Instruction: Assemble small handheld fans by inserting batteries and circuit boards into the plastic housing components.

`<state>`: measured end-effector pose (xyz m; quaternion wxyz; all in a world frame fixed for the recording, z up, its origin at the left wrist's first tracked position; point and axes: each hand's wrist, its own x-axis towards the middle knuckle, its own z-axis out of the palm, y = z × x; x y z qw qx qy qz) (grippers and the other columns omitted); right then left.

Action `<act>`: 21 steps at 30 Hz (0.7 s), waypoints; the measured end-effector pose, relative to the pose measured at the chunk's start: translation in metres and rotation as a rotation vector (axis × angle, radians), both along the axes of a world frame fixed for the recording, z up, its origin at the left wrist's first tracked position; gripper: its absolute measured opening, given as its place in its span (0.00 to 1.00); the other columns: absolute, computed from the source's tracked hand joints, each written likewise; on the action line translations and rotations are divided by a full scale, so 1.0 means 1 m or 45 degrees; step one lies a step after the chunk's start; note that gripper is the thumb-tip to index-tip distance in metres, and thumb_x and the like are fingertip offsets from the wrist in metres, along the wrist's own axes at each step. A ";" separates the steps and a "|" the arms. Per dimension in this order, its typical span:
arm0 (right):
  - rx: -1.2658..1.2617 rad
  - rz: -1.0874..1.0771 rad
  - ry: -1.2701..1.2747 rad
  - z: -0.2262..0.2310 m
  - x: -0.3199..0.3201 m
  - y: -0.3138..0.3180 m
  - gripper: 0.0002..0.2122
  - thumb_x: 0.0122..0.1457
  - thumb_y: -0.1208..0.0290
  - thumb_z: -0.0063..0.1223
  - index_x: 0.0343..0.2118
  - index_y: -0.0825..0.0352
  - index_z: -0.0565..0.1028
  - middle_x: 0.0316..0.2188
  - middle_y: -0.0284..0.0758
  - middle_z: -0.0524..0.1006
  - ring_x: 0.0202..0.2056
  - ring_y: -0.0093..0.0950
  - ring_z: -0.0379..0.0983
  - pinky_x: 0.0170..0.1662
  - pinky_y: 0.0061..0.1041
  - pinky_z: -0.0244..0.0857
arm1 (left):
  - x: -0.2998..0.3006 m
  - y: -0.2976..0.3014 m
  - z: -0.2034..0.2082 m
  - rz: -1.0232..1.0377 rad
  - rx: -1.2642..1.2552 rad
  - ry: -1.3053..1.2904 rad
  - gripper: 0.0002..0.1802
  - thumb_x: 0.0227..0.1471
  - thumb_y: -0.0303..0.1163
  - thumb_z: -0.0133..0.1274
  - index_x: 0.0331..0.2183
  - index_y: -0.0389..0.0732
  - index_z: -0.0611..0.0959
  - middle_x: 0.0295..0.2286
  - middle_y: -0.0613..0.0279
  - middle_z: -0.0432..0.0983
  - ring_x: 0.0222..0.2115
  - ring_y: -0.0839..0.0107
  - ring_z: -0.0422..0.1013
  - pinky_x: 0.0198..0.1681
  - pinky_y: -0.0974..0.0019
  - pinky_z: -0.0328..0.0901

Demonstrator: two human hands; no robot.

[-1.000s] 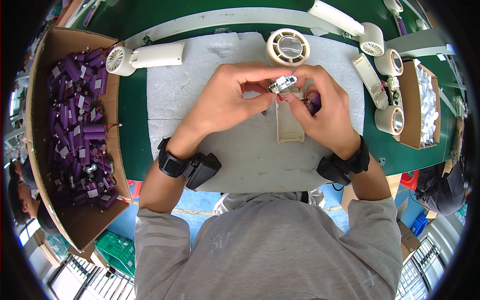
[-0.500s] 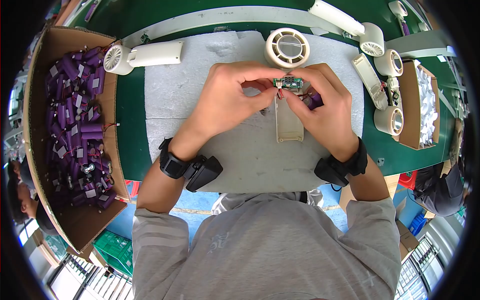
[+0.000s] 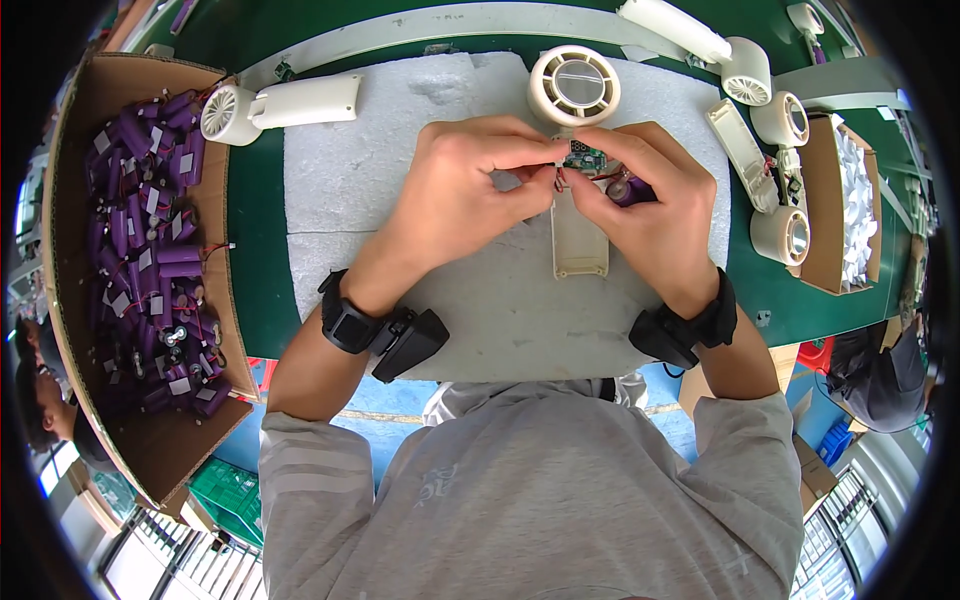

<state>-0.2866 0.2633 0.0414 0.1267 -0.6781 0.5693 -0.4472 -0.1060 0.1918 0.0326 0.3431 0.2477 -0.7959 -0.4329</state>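
A small green circuit board (image 3: 588, 158) with a digit display is held between my two hands, above an opened cream handheld fan. My left hand (image 3: 455, 185) pinches the board's left end, where short red wires (image 3: 561, 182) meet it; the fingertips hide the joint. My right hand (image 3: 655, 205) is closed on the board's right side. A purple battery cell (image 3: 630, 190) sits under its curled fingers, partly hidden. Beyond the hands is the fan's round head (image 3: 574, 92). Its hollow handle shell (image 3: 581, 248) points toward me on the foam sheet (image 3: 350, 200).
A cardboard box (image 3: 165, 440) of purple battery cells stands at left. An assembled-looking fan (image 3: 300, 103) lies beside it. More cream fans (image 3: 746, 72) and an opened fan (image 3: 742, 150) lie at right, next to a box (image 3: 822, 210) of white pieces. The table (image 3: 260, 290) is green.
My left fingertips have closed over the board's left end, covering the white connector seen before. The board is tilted a little, and my right hand has shifted slightly right.
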 end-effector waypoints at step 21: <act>0.220 0.046 0.004 0.007 -0.006 0.009 0.10 0.48 0.81 0.62 0.35 0.66 0.80 0.32 0.32 0.75 0.24 0.18 0.71 0.26 0.17 0.64 | 0.002 -0.003 0.001 -0.126 0.375 -0.027 0.15 0.43 0.18 0.58 0.38 0.38 0.82 0.29 0.61 0.78 0.30 0.73 0.76 0.36 0.70 0.71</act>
